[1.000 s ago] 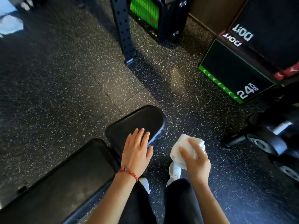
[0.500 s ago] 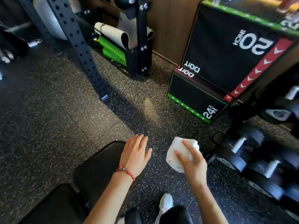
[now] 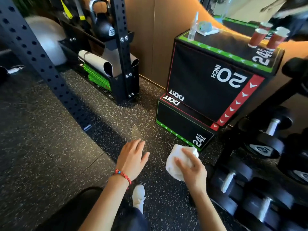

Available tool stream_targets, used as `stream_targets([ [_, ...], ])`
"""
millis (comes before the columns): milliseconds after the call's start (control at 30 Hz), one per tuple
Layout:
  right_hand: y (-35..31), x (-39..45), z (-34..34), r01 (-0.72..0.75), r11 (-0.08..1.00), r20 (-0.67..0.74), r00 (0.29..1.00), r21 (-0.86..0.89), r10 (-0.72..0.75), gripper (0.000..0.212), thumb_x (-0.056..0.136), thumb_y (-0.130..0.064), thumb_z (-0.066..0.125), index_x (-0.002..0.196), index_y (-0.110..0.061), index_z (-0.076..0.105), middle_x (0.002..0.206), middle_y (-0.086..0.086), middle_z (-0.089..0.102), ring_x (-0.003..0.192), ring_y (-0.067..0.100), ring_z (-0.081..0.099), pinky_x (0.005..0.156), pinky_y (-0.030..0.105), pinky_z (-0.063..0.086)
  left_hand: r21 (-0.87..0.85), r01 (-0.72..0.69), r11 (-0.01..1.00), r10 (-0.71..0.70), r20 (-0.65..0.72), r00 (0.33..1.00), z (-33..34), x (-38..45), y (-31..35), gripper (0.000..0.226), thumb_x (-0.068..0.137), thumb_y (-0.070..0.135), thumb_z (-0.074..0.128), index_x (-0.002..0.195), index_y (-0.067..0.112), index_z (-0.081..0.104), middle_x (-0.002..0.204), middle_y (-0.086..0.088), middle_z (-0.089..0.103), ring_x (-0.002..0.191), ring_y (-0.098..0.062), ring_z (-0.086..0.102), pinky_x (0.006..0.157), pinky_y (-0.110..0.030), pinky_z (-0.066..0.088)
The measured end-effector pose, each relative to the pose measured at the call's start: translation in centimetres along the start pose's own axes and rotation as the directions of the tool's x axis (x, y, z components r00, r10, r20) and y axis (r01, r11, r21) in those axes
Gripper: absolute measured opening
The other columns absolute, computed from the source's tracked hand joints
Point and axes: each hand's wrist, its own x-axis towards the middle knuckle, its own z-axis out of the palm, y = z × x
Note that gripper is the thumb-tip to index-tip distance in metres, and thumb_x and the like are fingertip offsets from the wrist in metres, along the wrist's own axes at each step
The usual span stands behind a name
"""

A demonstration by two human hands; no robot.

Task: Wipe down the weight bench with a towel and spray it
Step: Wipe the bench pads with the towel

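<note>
My right hand grips a bunched white towel in the air above the speckled floor. My left hand, with a red bead bracelet at the wrist, hovers with relaxed, straight fingers and holds nothing. Only the rounded end of the black weight bench shows at the bottom left, below and behind my left forearm. A clear spray bottle stands on top of the stacked black plyo boxes at the upper right, well beyond both hands.
Two red paper cups and a blue-grey item stand on the plyo boxes. A dumbbell rack fills the right side. A black perforated rack upright, a kettlebell and a rolled mat sit at left. My white shoe is below.
My view has lifted from the bench toward the plyo boxes. My left hand has come off the bench pad, and both hands have moved forward over the floor, the towel still held.
</note>
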Motion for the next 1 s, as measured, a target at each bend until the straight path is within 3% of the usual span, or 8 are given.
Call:
stream_targets([
  [100,-1.3,4.6,1.3,0.013,1.000,-0.011,1.000,-0.009,-0.013,0.035,0.076,-0.031,0.074,0.110,-0.029,0.066,0.107,-0.002,0.066,0.092,0.010,0.055,0.078,0.020,0.036,-0.034,-0.013,0.999,0.012,-0.010,1.000,1.1,5.2,-1.4,0.034,0.084,0.030,0.063,0.106,0.004,0.067,0.107,-0.014,0.068,0.095,-0.030,0.065,0.080,-0.043,0.053],
  [300,-5.5,14.8,4.5,0.007,1.000,-0.063,0.998,0.025,-0.005,0.034,0.076,-0.032,0.074,0.109,-0.031,0.066,0.109,-0.005,0.065,0.096,0.009,0.056,0.080,0.019,0.037,-0.057,-0.044,0.997,0.046,0.032,0.998,2.2,17.0,-4.9,0.038,0.076,0.025,0.076,0.106,0.004,0.067,0.108,-0.014,0.067,0.096,-0.030,0.065,0.080,-0.043,0.054],
  [500,-9.1,23.0,6.4,-0.033,0.997,-0.090,0.995,0.070,0.039,0.033,0.076,-0.033,0.073,0.108,-0.034,0.065,0.106,-0.005,0.063,0.096,0.009,0.056,0.078,0.020,0.039,-0.071,-0.073,0.995,0.075,0.038,0.996,2.7,27.2,-7.9,0.044,0.091,0.034,0.053,0.125,0.006,0.057,0.129,-0.012,0.057,0.119,-0.028,0.052,0.097,-0.040,0.045],
  [600,-10.2,26.5,6.6,-0.045,0.995,-0.114,0.992,0.090,0.055,0.033,0.076,-0.034,0.073,0.108,-0.035,0.065,0.106,-0.006,0.063,0.097,0.010,0.056,0.080,0.022,0.040,-0.080,-0.112,0.990,0.114,0.013,0.993,3.0,31.1,-8.0,0.044,0.091,0.034,0.051,0.123,0.004,0.058,0.127,-0.014,0.058,0.118,-0.030,0.053,0.097,-0.041,0.043],
  [767,-11.2,33.5,5.9,-0.045,0.993,-0.139,0.988,0.108,0.060,0.033,0.076,-0.031,0.073,0.107,-0.034,0.065,0.104,-0.008,0.062,0.098,0.009,0.056,0.085,0.025,0.043,-0.128,-0.116,0.985,0.119,0.014,0.993,4.7,37.7,-6.9,0.042,0.089,0.030,0.058,0.122,0.004,0.059,0.126,-0.015,0.058,0.117,-0.032,0.054,0.097,-0.043,0.043],
  [1000,-12.9,45.0,3.2,-0.025,0.986,-0.155,0.987,0.163,0.050,0.033,0.076,-0.030,0.073,0.109,-0.033,0.065,0.104,-0.009,0.063,0.096,0.003,0.056,0.078,0.013,0.041,-0.108,-0.133,0.985,0.129,-0.046,0.991,6.5,49.0,-3.1,0.040,0.082,0.020,0.070,0.115,-0.001,0.063,0.117,-0.020,0.063,0.110,-0.036,0.059,0.094,-0.046,0.044],
])
